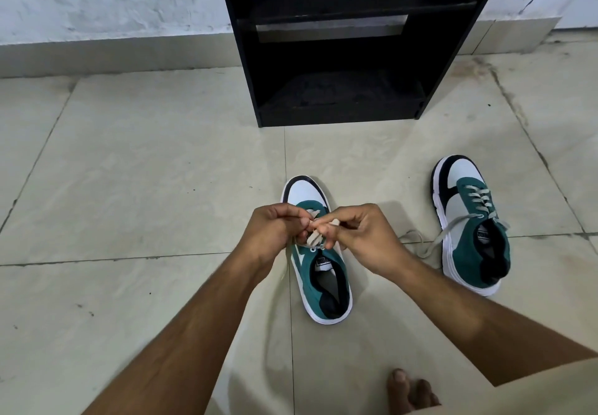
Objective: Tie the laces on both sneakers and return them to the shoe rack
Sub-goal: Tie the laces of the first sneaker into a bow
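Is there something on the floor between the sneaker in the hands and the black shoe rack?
Nothing visible: bare floor tiles lie between the near sneaker and the shoe rack. The other sneaker lies off to the right.

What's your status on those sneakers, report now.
Left hand and right hand pinching near sneaker's lace. Far sneaker untied. Shoe rack unobstructed.

Soft, even, fairly bright light fills the scene. The pale glossy floor tiles (145, 172) carry a mild sheen and only faint, diffuse shadows beside the green-and-white sneakers. The black wooden shoe rack (339, 58) stays dark, its shelves nearly lost. Wide-angle distortion bends lines near the edges; focus is sharp overall.
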